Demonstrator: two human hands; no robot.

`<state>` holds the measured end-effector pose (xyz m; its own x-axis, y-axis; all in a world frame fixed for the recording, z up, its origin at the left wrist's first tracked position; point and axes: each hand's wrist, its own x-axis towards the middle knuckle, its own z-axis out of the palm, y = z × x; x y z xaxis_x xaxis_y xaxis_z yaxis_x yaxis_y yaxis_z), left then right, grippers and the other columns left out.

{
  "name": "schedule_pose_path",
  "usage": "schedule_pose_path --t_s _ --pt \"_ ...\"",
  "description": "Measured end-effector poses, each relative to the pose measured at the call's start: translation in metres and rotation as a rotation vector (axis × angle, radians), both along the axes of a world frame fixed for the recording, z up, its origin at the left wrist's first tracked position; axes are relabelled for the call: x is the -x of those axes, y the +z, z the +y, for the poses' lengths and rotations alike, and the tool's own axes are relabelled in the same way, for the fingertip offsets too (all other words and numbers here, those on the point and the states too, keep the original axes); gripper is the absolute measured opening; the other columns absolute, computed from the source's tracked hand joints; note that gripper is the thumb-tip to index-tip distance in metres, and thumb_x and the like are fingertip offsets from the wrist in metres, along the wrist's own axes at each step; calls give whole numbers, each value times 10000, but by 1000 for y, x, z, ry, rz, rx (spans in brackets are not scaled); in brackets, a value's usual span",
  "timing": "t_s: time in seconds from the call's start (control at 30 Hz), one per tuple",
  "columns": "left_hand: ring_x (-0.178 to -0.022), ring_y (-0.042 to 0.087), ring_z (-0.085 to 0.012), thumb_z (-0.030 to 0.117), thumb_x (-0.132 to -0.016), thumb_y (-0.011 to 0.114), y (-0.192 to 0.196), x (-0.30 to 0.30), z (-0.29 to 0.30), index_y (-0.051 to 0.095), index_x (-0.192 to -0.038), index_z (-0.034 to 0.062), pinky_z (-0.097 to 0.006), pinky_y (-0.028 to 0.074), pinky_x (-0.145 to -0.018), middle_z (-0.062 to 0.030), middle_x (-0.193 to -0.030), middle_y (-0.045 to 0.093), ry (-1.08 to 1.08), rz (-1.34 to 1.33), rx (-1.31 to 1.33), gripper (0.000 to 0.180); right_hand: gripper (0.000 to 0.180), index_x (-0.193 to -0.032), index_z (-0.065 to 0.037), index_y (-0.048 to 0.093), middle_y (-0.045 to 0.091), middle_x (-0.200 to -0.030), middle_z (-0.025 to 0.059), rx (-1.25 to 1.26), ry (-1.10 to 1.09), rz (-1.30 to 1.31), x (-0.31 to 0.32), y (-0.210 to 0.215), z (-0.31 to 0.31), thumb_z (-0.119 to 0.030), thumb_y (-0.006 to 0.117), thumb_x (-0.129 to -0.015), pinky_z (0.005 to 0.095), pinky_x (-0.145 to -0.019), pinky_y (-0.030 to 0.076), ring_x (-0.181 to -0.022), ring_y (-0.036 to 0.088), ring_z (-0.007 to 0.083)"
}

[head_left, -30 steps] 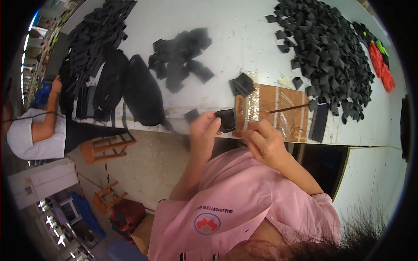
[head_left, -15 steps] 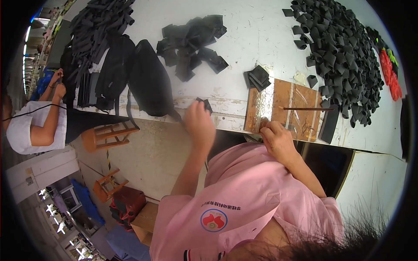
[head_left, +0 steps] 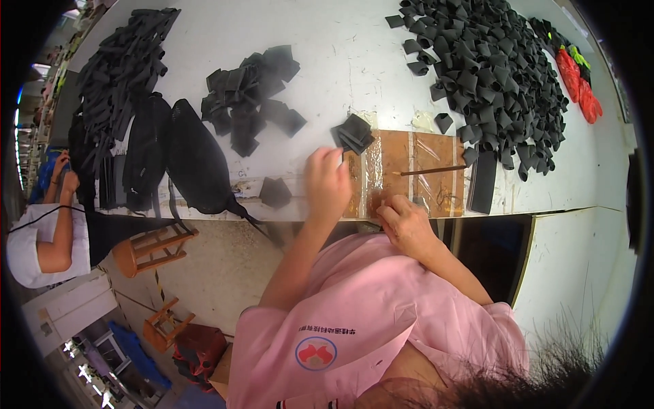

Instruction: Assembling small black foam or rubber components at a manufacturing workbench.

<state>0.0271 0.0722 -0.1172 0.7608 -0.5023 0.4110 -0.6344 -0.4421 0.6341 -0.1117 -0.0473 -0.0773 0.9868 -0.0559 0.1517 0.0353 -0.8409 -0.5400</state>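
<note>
Small stack of black pieces: at the upper left corner of the brown board, our landmark. Left hand: blurred, just below the stack; finger opening and contents we cannot tell. Right hand: at the board's near edge, fingers drawn together; any hold we cannot tell. Progress, as we judge it: much done, the big heap of curled pieces right of the board; some left, the flat pieces and single piece left of it. Obstruction: thin stick across the board. Further left: black mesh bag, strips.
</note>
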Motion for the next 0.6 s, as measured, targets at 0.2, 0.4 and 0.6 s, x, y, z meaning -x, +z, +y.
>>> schedule_pose_path --t_s 0.2,0.4,0.6 --pt "-905 494 -332 56 -723 564 12 -25 -69 533 -944 -29 -392 411 -780 -194 -970 487 252 -3 -222 238 128 -807 -30 568 524 -815 105 -73 -101 49 13 6 -16 -7 604 -687 363 -580 466 -701 562 285" --pt "-866 480 -290 42 -706 554 -13 -46 -68 558 -778 9 -373 395 -756 -139 -920 491 244 -36 -247 79 69 -785 -23 582 547 -834 114 -206 -197 74 14 9 -16 -8 605 -721 370 -583 467 -683 568 303" --pt "-763 501 -285 13 -680 599 25 -28 -48 526 -785 44 -387 399 -668 -88 -818 522 82 -84 180 131 215 -955 2 544 546 -822 118 -244 -250 -88 -23 34 -3 -25 604 -751 335 -577 464 -688 558 258"
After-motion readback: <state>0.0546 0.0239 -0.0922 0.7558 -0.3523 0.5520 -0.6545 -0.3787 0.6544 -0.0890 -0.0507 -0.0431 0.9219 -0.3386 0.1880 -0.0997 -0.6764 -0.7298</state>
